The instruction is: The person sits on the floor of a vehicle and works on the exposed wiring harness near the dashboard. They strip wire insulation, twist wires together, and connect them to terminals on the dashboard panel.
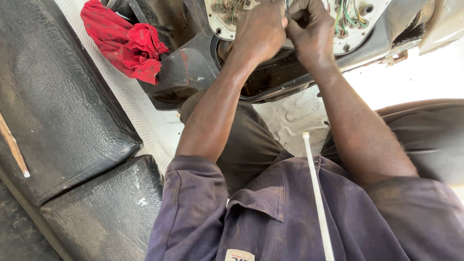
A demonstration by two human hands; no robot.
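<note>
Nearest the lens: faded navy work shirt with a small white rectangular tag with red edging at the bottom hem of view, and a long white plastic cable tie rising off the chest, seemingly held at the mouth, though that end is out of view.

Far left: black textured vinyl seat cushions, one behind another, with a thin wooden stick laid across. Further up, crumpled red cloth rag resting on a black plastic panel.

At top centre, left hand and right hand pressed side by side against the white back plate of an instrument cluster, studded with round sockets and green and brown wires. Fingers of both curled tight together, pinching something small among the wiring; exactly what, impossible to tell.

Judging by this: mid-way through gathering or fixing loose wiring on the cluster. Next move likely calls for a free hand to fetch the cable tie while the other keeps the bundle pinched.
</note>
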